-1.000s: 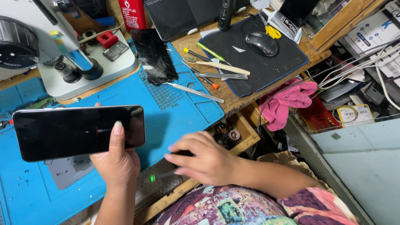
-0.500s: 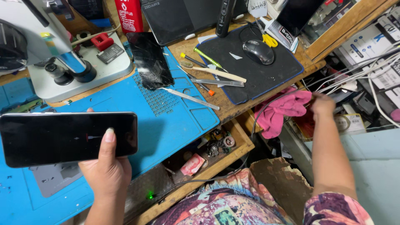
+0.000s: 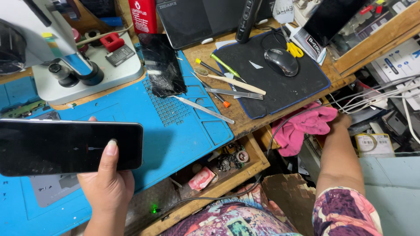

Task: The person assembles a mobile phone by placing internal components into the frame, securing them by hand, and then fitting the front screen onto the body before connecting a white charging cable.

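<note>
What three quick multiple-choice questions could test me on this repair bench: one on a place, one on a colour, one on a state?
1. Where does the computer mouse sit?
A. on the black pad
B. on the blue mat
C. in the drawer

2. What colour is the cloth at the right hand?
A. green
B. pink
C. white

3. How is the phone in the left hand?
A. screen lit
B. screen dark
C. folded shut

Answers: 1 A, it rests on the black pad; 2 B, the cloth is bright pink; 3 B, its glass shows black.

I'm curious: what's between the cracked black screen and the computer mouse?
In the head view, tools lie between the cracked screen and the mouse: a toothbrush, tweezers and a green-handled screwdriver.
</note>
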